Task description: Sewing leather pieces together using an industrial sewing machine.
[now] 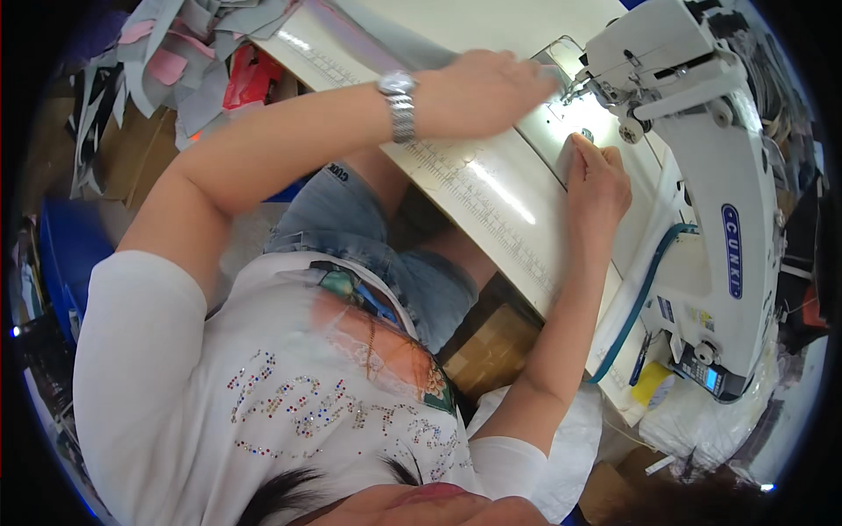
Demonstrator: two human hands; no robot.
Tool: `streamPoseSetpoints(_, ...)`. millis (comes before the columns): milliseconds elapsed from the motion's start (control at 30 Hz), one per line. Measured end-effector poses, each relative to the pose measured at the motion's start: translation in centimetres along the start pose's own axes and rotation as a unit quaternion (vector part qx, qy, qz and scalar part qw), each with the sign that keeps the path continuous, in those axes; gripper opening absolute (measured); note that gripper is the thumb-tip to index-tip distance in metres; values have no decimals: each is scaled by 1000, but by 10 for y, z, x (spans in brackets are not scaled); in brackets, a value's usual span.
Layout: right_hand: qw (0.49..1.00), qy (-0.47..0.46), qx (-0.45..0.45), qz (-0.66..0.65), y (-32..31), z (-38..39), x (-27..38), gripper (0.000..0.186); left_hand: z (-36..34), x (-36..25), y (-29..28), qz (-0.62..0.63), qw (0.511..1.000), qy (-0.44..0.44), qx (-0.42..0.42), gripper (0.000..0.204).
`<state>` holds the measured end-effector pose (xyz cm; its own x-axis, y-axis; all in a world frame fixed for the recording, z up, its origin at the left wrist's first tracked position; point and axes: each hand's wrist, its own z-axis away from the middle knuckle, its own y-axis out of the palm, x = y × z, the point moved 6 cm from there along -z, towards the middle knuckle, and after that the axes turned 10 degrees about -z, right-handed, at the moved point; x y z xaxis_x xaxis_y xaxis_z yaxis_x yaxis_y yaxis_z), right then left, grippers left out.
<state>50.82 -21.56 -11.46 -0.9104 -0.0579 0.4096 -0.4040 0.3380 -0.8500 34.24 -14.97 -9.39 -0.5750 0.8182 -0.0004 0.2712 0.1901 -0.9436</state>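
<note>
A white sewing machine [702, 167] stands at the right of a pale worktable [482, 188] marked with rulers along its front edge. My left hand [482, 95], a metal watch [397, 105] on its wrist, reaches across to the lit needle area [570, 95]. Its fingers are smeared by motion, so their grip is unclear. Just in front of the needle area, my right hand [598, 175] has thumb and fingertips pressed together. Whatever they pinch is too small to make out. Close to those fingertips shows a small round dark-green spot [587, 134] on the machine bed.
Grey and pink fabric scraps [175, 57] pile up at the far left, beside a red bag [250, 77]. Grey cloth [386, 35] lies on the table's far side. A teal strip [645, 285], small snips [641, 358] and a yellow roll [651, 384] are near the machine's right end.
</note>
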Motion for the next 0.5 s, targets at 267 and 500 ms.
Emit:
streamPoseSetpoints(267, 983, -116, -45, -137, 6, 7, 46, 20, 52, 50, -47, -71, 979, -51, 185, 44)
streamPoseSetpoints(500, 970, -233, -59, -16, 27, 10, 90, 37, 70, 61, -32, 272, 910, -125, 287, 55)
